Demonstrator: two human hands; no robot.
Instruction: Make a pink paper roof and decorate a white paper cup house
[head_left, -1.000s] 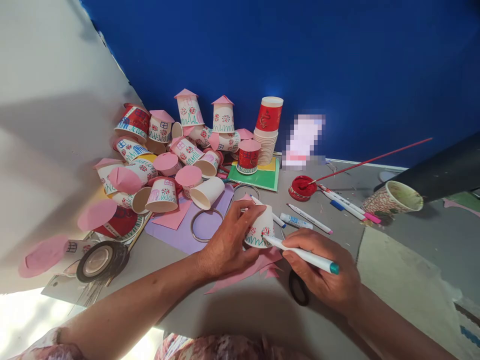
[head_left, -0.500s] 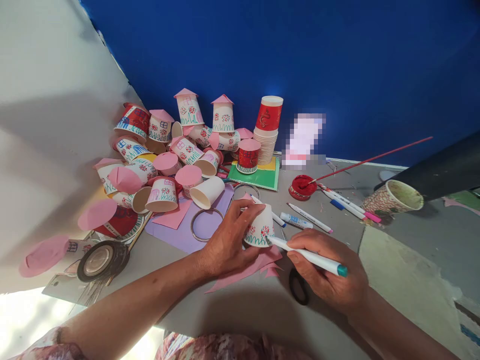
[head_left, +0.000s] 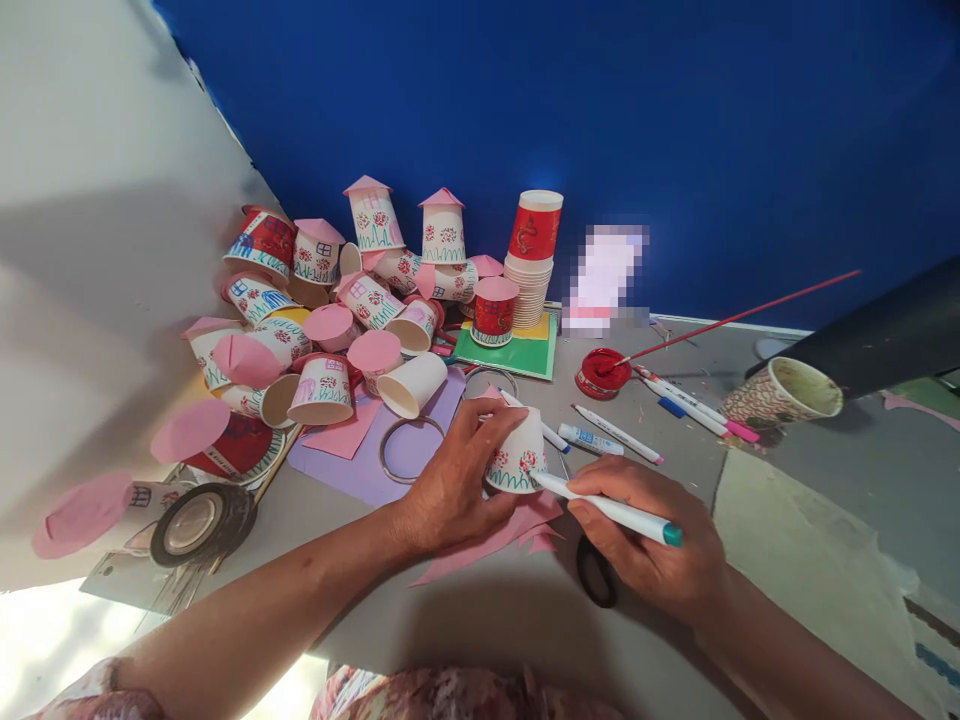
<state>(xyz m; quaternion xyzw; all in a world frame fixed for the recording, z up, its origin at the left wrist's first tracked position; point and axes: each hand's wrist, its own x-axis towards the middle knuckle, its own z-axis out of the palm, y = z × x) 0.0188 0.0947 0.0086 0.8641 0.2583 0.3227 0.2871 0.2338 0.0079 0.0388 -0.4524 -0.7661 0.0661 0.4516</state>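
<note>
My left hand is closed round an upside-down white paper cup with red flower dots and a green zigzag line near its rim. In my right hand is a white marker pen with a green end, its tip at the cup's lower right side among the drawn marks. Pink paper scraps lie under and in front of the cup. Just behind it are a capped marker, a glue stick and a pink-tipped marker.
Decorated cups with pink paper roofs are heaped at the left. A stack of paper cups stands on green card. Also around are a tape roll, a red paint pot with a stick, a patterned cup and scissors handles.
The marker in my right hand has shifted slightly left, its tip a little higher on the cup. My left hand keeps its hold on the cup.
</note>
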